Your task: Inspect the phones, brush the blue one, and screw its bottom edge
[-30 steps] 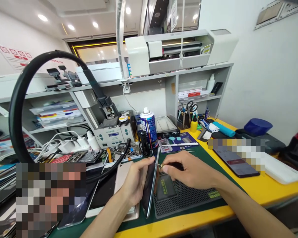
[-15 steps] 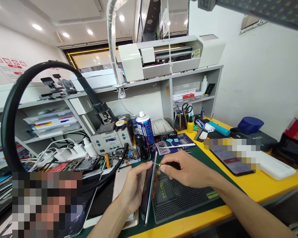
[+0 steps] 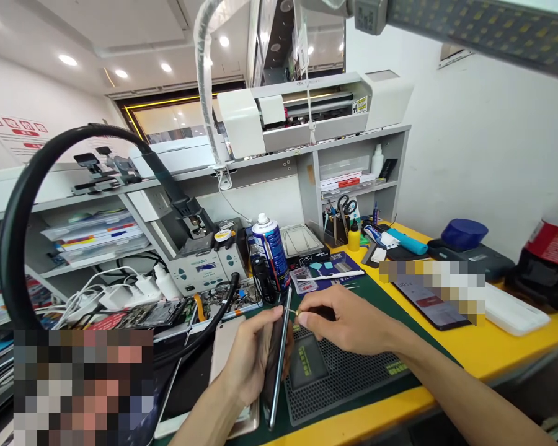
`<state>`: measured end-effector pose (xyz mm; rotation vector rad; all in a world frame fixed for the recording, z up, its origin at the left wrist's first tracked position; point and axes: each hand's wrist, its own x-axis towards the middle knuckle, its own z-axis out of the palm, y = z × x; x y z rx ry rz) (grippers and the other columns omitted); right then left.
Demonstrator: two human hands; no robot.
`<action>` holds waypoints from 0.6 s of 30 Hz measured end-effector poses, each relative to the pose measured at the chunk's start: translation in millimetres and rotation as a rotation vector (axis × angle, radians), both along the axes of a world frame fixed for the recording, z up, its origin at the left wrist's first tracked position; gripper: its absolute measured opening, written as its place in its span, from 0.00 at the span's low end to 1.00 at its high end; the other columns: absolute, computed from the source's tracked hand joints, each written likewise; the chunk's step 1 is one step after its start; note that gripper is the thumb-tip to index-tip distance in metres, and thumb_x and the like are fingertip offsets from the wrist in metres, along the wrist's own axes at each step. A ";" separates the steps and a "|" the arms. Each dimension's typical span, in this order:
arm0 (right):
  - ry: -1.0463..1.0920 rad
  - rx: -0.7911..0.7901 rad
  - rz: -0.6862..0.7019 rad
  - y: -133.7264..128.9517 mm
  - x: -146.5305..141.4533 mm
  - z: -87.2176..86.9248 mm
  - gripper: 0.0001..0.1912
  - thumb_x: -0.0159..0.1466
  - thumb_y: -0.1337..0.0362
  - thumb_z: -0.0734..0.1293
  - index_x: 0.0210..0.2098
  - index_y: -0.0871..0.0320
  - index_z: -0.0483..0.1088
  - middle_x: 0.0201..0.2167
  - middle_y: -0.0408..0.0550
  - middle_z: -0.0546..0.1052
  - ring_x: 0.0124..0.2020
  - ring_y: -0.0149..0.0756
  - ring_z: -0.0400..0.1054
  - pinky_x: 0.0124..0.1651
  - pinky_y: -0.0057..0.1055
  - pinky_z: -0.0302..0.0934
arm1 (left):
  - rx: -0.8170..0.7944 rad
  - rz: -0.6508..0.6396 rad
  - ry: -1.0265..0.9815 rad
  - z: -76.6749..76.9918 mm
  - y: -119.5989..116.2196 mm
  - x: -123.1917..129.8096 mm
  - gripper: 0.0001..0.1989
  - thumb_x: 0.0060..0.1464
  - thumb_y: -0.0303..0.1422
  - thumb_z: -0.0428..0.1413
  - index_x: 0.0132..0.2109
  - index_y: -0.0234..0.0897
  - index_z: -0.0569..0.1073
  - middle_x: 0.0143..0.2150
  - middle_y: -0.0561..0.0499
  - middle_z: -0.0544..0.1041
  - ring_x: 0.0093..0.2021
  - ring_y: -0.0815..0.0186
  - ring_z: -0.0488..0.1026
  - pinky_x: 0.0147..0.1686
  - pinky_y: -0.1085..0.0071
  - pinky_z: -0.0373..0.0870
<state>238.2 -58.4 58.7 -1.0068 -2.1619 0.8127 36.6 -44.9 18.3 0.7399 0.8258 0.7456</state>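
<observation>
My left hand (image 3: 244, 356) is wrapped round a dark phone (image 3: 275, 365) with a shiny metal edge, tilted up on its side with that narrow edge facing me. From the right, my right hand (image 3: 339, 319) pinches a slim tool like a small screwdriver (image 3: 297, 313), with a thin shaft and a brass-coloured collar. Its tip is at the upper part of the phone's edge; whether it touches I cannot tell. My curled fingers hide most of its handle. Beneath both hands lies a dark perforated mat (image 3: 348, 378) on a green work mat (image 3: 430, 337).
Other phones, one gold-backed (image 3: 226, 341), lie left of my left hand. A blue spray can (image 3: 270, 251) stands behind the hands, near a hot-air station (image 3: 209, 267) with a black hose. At right are a lit phone (image 3: 430, 303) and a white power bank-like block (image 3: 516, 310).
The view has shifted slightly. My hands keep the same hold on the phone and the tool; the tool's shaft now reaches less far across the phone's edge.
</observation>
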 end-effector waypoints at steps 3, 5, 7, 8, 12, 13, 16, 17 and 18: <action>0.012 -0.015 0.001 0.5 0.4 0.3 0.14 0.70 0.62 0.60 0.29 0.60 0.70 0.23 0.40 0.68 0.24 0.28 0.58 0.28 0.26 0.48 | 0.012 -0.005 -0.008 -0.7 -0.1 -0.1 0.14 0.57 0.43 0.56 0.33 0.35 0.69 0.23 0.54 0.64 0.17 0.71 0.59 0.15 0.74 0.55; 0.026 -0.022 -0.017 1.1 1.1 0.5 0.15 0.71 0.61 0.59 0.29 0.60 0.69 0.24 0.41 0.69 0.25 0.28 0.60 0.29 0.26 0.49 | 0.016 -0.007 -0.016 -0.4 -0.6 0.1 0.13 0.58 0.42 0.55 0.34 0.35 0.69 0.23 0.54 0.64 0.16 0.71 0.58 0.14 0.74 0.54; 0.037 -0.035 -0.035 1.8 1.7 0.6 0.16 0.72 0.61 0.58 0.30 0.59 0.68 0.25 0.41 0.70 0.26 0.28 0.61 0.30 0.26 0.50 | 0.015 -0.004 -0.013 -0.2 -0.9 0.3 0.13 0.57 0.42 0.55 0.32 0.36 0.69 0.22 0.54 0.64 0.16 0.71 0.58 0.14 0.74 0.54; 0.043 -0.043 -0.041 2.1 2.0 0.6 0.16 0.72 0.61 0.58 0.30 0.59 0.68 0.25 0.41 0.70 0.26 0.28 0.61 0.30 0.27 0.50 | 0.015 -0.006 -0.007 -0.3 -0.9 0.3 0.14 0.57 0.42 0.55 0.32 0.36 0.68 0.22 0.54 0.64 0.16 0.71 0.58 0.14 0.74 0.54; 0.076 -0.076 -0.046 3.4 2.5 0.2 0.18 0.73 0.60 0.57 0.29 0.59 0.66 0.24 0.41 0.69 0.25 0.29 0.61 0.30 0.27 0.51 | 0.028 -0.028 0.013 -1.1 0.3 0.2 0.15 0.56 0.43 0.56 0.32 0.36 0.68 0.22 0.54 0.64 0.16 0.71 0.58 0.13 0.75 0.53; 0.082 -0.084 -0.044 3.7 2.6 0.1 0.18 0.73 0.59 0.57 0.28 0.59 0.65 0.24 0.41 0.69 0.25 0.29 0.61 0.30 0.27 0.52 | 0.030 -0.034 0.016 -1.3 0.6 0.2 0.15 0.55 0.44 0.57 0.32 0.36 0.68 0.21 0.54 0.64 0.15 0.71 0.57 0.13 0.75 0.52; 0.099 -0.109 -0.044 5.0 3.4 -0.2 0.19 0.73 0.59 0.56 0.27 0.59 0.63 0.24 0.41 0.69 0.26 0.29 0.61 0.31 0.27 0.52 | 0.028 -0.052 0.023 -1.5 0.8 0.2 0.16 0.54 0.44 0.58 0.30 0.35 0.67 0.20 0.54 0.64 0.15 0.72 0.57 0.14 0.75 0.52; 0.104 -0.116 -0.049 5.5 3.8 -0.4 0.19 0.73 0.59 0.56 0.26 0.58 0.62 0.24 0.41 0.68 0.26 0.29 0.61 0.31 0.27 0.53 | 0.031 -0.057 0.020 -1.5 0.5 0.2 0.16 0.54 0.43 0.58 0.30 0.35 0.67 0.19 0.54 0.64 0.15 0.72 0.57 0.14 0.75 0.52; 0.105 -0.123 -0.054 6.1 4.4 -0.7 0.19 0.73 0.59 0.56 0.26 0.58 0.61 0.24 0.41 0.68 0.26 0.29 0.61 0.31 0.27 0.52 | 0.040 -0.063 0.012 -1.5 0.0 0.3 0.15 0.54 0.43 0.59 0.30 0.35 0.68 0.19 0.55 0.64 0.15 0.72 0.57 0.14 0.75 0.52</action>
